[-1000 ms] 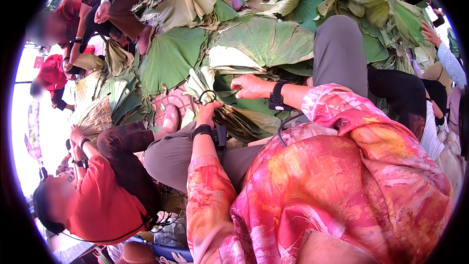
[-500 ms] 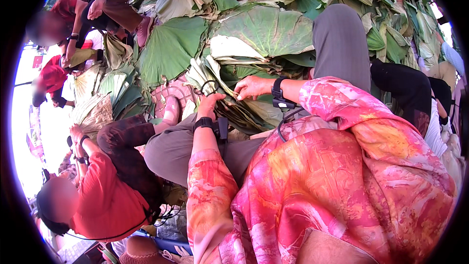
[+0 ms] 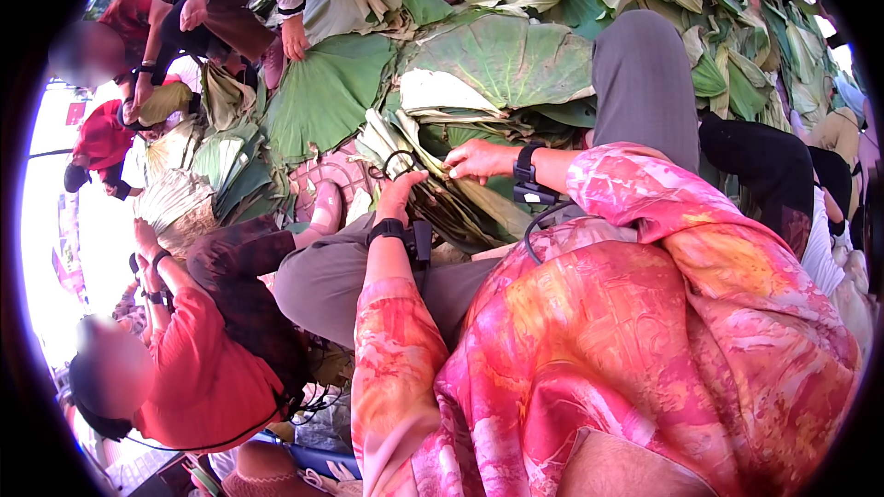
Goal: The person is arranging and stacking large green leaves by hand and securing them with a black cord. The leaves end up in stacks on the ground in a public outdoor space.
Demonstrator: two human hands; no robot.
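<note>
My left hand point(image 3: 398, 195) is closed round the lower side of a folded bundle of lotus leaves point(image 3: 376, 140), pale at its folded end and green-brown below. A thin black loop point(image 3: 398, 162) shows at the bundle, just above my left fingers. At the bundle's right side my right hand point(image 3: 481, 161) is bent, its thumb and fingers pinched at a leaf edge; the fingertips are partly hidden. Right beyond my hands lies a stack of folded leaves with a whitish top point(image 3: 444, 90), beside a wide flat green leaf point(image 3: 511, 60).
My raised knee point(image 3: 645, 83) stands right of the leaves. A large green leaf point(image 3: 322, 92) lies to the left, with a co-worker's hand point(image 3: 294, 37) at its far edge. Another co-worker in red point(image 3: 207, 373) sits close on my left. Piled leaves point(image 3: 737, 83) cover the far right.
My hands have stayed nearly in place on the bundle, the right one shifting very slightly. At the far left, a co-worker's hand has come down to the large green leaf.
</note>
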